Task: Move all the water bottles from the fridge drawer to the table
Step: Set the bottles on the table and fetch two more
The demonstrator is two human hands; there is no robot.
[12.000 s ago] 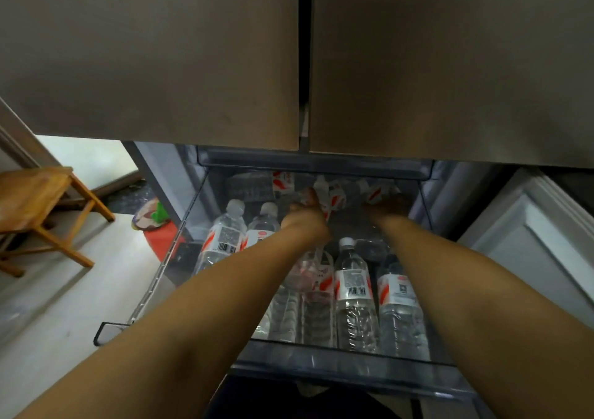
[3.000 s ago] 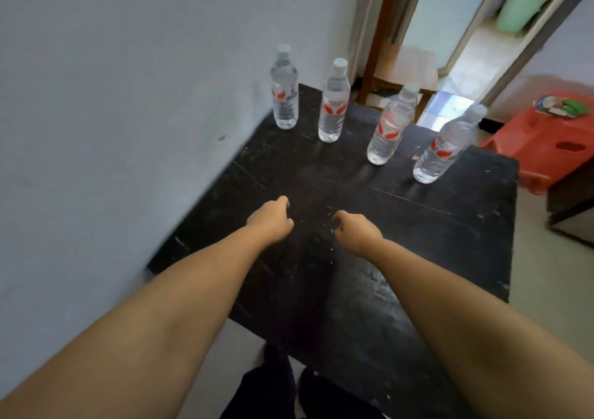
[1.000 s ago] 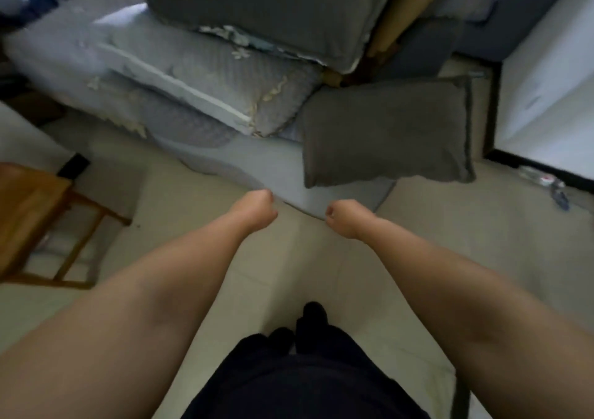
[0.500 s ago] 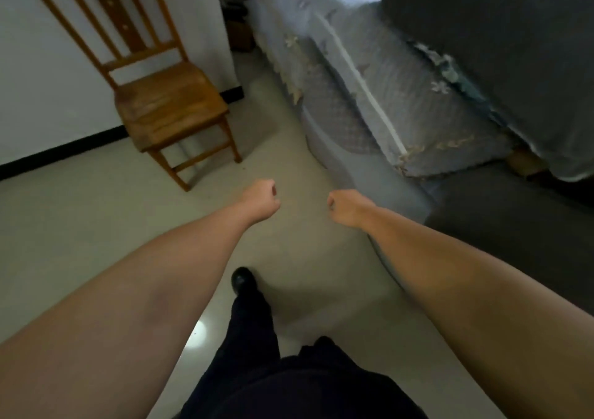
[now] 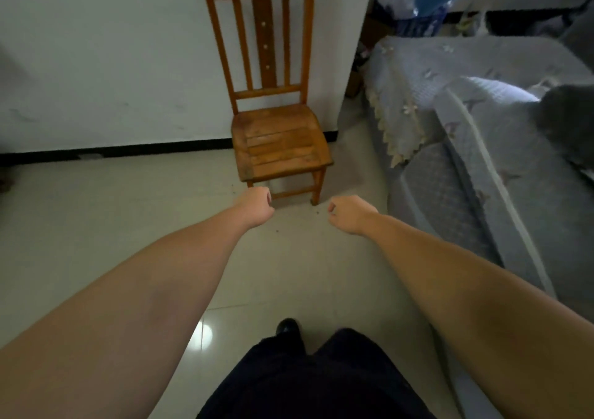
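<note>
Nearest the camera are dark trousers (image 5: 308, 377) and the toe of one black shoe (image 5: 287, 326) on the pale tiled floor (image 5: 96, 226). Two bare forearms reach forward over the floor. The left hand (image 5: 257, 206) has its fingers curled tight into a fist and holds nothing; the right hand (image 5: 348, 213) is likewise balled up, fingers folded into the palm, empty. The hands are apart from each other. Just beyond them stands a wooden chair (image 5: 276, 136) with a slatted back against a white wall (image 5: 112, 65). To the right lies a sofa (image 5: 466, 148) under a grey quilted cover. No water bottles, fridge drawer or table surface show in this view, so their look cannot be told.
</note>
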